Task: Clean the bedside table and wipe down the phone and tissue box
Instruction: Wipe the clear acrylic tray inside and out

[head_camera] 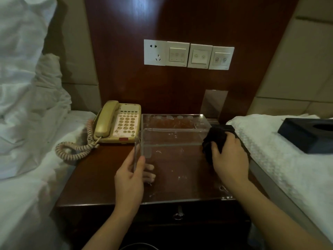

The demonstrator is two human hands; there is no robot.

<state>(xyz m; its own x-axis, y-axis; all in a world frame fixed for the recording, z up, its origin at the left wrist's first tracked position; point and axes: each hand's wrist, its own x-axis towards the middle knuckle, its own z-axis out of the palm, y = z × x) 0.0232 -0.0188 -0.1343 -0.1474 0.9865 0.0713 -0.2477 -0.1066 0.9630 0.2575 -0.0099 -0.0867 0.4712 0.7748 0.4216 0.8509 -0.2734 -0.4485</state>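
White bedding lies crumpled at far left. The phone sits at the worktop's back-left corner, handset on its cradle, with its coiled cord spilling onto the sheet; it looks parked clear of the wiping zone. My left hand pinches the near-left wall of a clear acrylic tray, thumb outside and fingers inside, probably to steady it against the push of the cloth. My right hand is closed round a dark cloth, pressed at the tray's right end. Smears and specks show on the tray; whether dust or water I cannot tell in this dim light. The dark tissue box rests on the right-hand bed, well apart, presumably moved off to free the worktop.
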